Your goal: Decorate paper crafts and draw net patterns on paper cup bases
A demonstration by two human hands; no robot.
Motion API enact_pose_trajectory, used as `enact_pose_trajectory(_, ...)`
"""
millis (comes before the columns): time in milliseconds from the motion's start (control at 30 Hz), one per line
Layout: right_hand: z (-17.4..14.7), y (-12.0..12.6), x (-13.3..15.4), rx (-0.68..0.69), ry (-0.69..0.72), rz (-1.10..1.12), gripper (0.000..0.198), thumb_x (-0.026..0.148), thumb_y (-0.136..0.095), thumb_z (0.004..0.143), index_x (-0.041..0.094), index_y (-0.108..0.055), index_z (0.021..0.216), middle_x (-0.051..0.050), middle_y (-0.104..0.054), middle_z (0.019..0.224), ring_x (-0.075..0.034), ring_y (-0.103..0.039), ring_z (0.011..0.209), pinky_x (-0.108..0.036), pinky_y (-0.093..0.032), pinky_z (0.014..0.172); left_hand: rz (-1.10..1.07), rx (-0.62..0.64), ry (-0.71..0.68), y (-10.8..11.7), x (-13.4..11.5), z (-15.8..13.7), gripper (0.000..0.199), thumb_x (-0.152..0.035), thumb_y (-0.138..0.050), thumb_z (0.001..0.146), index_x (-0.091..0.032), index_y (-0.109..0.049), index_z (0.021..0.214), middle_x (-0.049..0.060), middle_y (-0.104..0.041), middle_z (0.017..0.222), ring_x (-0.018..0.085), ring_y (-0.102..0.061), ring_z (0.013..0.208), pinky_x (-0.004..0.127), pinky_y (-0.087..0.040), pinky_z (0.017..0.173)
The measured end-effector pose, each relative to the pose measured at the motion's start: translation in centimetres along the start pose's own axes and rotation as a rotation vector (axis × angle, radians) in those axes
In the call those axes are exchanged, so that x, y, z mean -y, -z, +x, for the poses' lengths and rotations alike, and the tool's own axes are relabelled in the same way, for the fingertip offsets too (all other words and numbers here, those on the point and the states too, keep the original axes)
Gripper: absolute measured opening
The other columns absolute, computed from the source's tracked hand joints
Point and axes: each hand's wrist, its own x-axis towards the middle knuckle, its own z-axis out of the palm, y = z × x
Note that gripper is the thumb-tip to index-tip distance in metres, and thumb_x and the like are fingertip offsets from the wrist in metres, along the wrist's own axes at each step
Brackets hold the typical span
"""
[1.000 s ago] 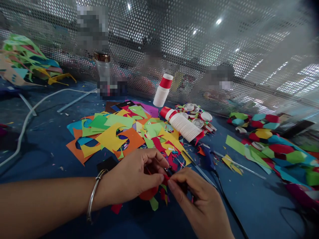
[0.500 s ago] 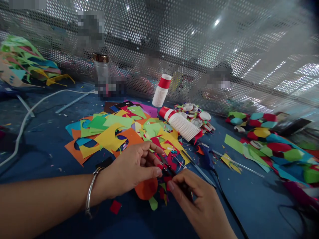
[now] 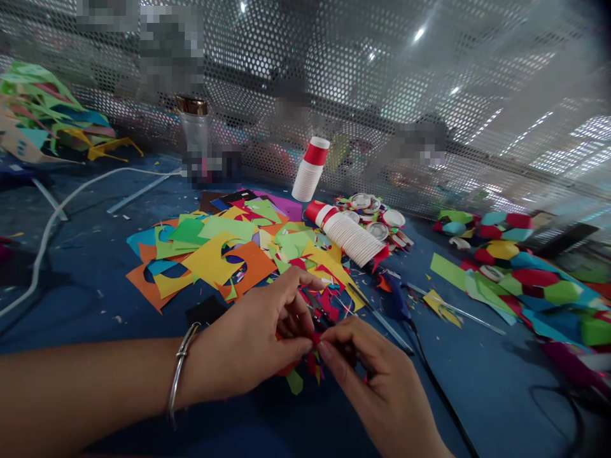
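Observation:
A small red paper piece [image 3: 316,340] is pinched between the thumb and fingers of my left hand [image 3: 260,340]. The thumb and forefinger of my right hand [image 3: 377,375] close on the same piece from the other side, so both sets of fingertips meet there. Just behind the fingertips lies a dark, narrow tool [image 3: 325,316], partly hidden; I cannot make out whether my right hand still holds it. Beneath the hands are cut scraps, among them a light green one [image 3: 294,381] and orange paper mostly covered by my left hand.
Beyond my hands spreads a heap of coloured paper [image 3: 210,261]. One cup stack [image 3: 308,172] stands upright; another cup stack [image 3: 351,235] lies on its side. On the right are a blue glue gun [image 3: 396,296] with a black cord and colourful paper-covered pieces [image 3: 534,280]. A bottle [image 3: 195,137] stands by the perforated screen.
My right hand has come up to my left, and its fingertips now meet the red piece. The dark tool that showed between the hands is now mostly hidden. More of the orange paper is covered.

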Motion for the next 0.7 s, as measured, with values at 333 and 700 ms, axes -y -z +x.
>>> enact_pose_trajectory(333, -0.2, -0.3, 0.5, -0.089, -0.073, 0.07, 0.024, 0.036, -0.058, 0.101, 0.024, -0.068, 0.083, 0.0, -0.067, 0.076, -0.015, -0.062, 0.068, -0.027, -0.047, 0.062, -0.16, 0.0, 0.062, 1.7, -0.6, 0.7, 0.052, -0.019, -0.077, 0.082, -0.023, -0.05, 0.126, -0.004, -0.066, 0.089, 0.011, -0.063, 0.075, 0.025, -0.049, 0.069)
enact_pose_trajectory(700, -0.2, -0.4, 0.2, -0.089, 0.007, 0.048, 0.019, 0.031, -0.059, 0.101, 0.024, -0.069, 0.087, 0.001, -0.066, 0.076, -0.014, -0.059, 0.066, -0.027, -0.046, 0.061, -0.199, 0.061, 0.108, 0.8, -0.5, 0.4, 0.048, -0.019, -0.075, 0.081, -0.021, -0.05, 0.122, -0.004, -0.064, 0.086, 0.009, -0.057, 0.069, 0.022, -0.045, 0.062)
